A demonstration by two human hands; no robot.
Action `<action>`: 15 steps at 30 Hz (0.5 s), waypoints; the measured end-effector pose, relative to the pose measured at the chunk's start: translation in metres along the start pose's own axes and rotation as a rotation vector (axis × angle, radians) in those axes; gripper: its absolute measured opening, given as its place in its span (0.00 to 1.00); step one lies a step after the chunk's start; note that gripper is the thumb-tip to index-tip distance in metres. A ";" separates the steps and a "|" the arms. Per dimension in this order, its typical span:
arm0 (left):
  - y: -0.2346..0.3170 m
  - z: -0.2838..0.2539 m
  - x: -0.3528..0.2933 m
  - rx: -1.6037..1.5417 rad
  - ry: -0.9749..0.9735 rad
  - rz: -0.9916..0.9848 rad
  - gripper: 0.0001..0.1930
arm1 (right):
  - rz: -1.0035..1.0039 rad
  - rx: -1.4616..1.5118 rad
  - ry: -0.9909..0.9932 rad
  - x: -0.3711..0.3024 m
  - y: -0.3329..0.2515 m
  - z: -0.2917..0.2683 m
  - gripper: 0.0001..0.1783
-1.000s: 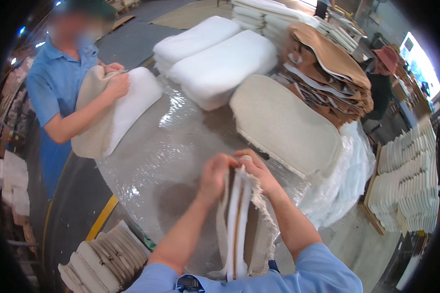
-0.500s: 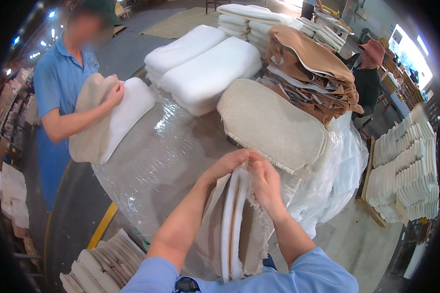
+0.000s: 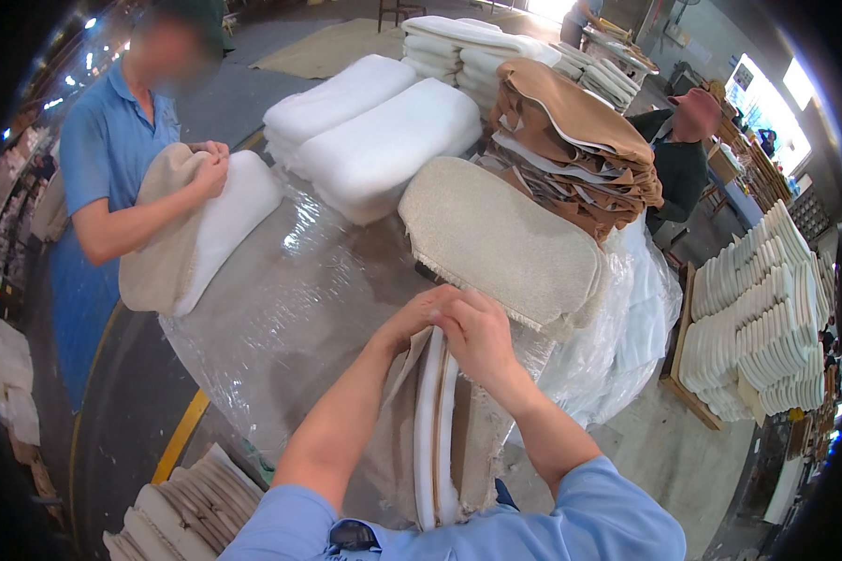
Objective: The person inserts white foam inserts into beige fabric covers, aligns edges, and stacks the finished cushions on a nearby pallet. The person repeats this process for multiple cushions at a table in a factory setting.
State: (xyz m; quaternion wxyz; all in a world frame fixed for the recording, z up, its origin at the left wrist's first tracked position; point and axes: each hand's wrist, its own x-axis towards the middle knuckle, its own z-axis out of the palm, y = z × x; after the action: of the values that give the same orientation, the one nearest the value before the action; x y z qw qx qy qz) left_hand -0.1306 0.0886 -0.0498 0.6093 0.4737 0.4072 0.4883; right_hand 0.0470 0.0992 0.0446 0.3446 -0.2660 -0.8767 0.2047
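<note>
A white cushion pad [image 3: 428,439] with a thin brown layer along its middle stands on edge against my body. Beige woven fabric [image 3: 482,449] with frayed edges hangs on both sides of it. At the pad's far end, my left hand [image 3: 417,316] pinches the fabric. My right hand [image 3: 475,335] is closed against the left one, fingers meeting over the same spot. What lies between the fingertips is hidden. Just beyond the hands lies a stack of beige woven covers [image 3: 505,243] with fringed edges.
Plastic wrap [image 3: 281,309] covers the table. Folded white wadding [image 3: 384,140] and a pile of brown fabric [image 3: 580,140] stand at the back. A co-worker at left fits a beige cover [image 3: 164,234] onto a white pad. Stacked pads [image 3: 748,318] stand right, more [image 3: 182,505] lower left.
My right hand has moved in over the pad's far end and turned so its fingers meet the left hand's. The whole view has shifted slightly.
</note>
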 end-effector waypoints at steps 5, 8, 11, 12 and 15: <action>0.022 0.022 -0.003 -0.250 0.070 -0.211 0.16 | 0.447 0.922 0.248 0.072 -0.054 -0.047 0.06; 0.018 0.010 -0.008 -0.237 0.108 -0.293 0.16 | 0.338 0.798 0.212 0.091 -0.036 -0.068 0.08; 0.023 0.012 -0.009 -0.275 0.102 -0.335 0.16 | 0.475 0.561 0.071 0.062 -0.015 -0.074 0.07; 0.022 0.011 -0.009 -0.243 0.099 -0.310 0.22 | 0.417 0.457 0.022 0.047 -0.008 -0.067 0.08; 0.019 0.010 -0.006 -0.071 0.111 -0.246 0.21 | 0.284 0.167 -0.079 0.005 -0.001 -0.044 0.12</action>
State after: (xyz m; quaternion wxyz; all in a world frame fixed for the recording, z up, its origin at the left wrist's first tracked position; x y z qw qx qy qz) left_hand -0.1266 0.0822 -0.0292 0.6575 0.3706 0.4776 0.4497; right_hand 0.0748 0.1098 0.0774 0.2982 -0.3492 -0.8232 0.3338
